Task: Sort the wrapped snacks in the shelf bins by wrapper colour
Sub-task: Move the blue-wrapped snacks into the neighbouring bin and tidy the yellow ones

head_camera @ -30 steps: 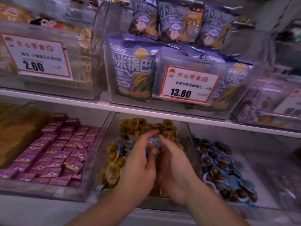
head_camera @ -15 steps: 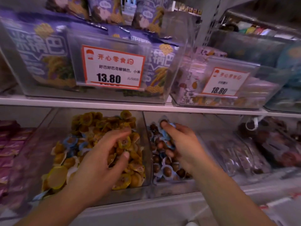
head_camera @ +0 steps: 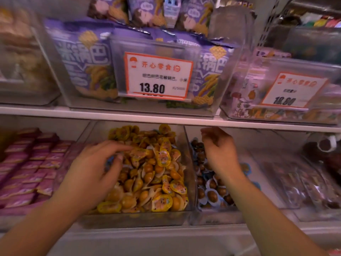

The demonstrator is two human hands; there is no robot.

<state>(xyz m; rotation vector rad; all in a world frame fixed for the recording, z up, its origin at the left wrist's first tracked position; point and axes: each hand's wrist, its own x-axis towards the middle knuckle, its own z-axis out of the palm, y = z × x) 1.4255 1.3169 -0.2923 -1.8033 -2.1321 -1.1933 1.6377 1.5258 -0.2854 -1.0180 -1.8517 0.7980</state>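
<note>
On the lower shelf, two clear bins sit side by side. The middle bin [head_camera: 191,174] is heaped with yellow snacks [head_camera: 156,169], small round pieces in orange-yellow wrappers. The right bin [head_camera: 195,217] touches it and holds blue snacks [head_camera: 212,193], dark round pieces in blue and white wrappers.

The left hand [head_camera: 94,172] reaches into the left part of the middle bin, its fingers spread and lightly bent over the yellow heap, the fingertips touching the wrappers; it is motion-blurred, and it grips nothing that can be seen. A trace of blue shows just under its thumb, too blurred to identify. The right hand [head_camera: 219,150] hangs over the right bin, palm down, its fingers loosely curled downward near the bin's back; whether they pinch a wrapper cannot be told.

To the left lie rows of pink packets [head_camera: 27,167]. On the upper shelf [head_camera: 166,119] a clear bin of purple bags [head_camera: 86,61] carries a price tag [head_camera: 157,76] reading 13.80. A second tag [head_camera: 293,89] further right is blurred.
</note>
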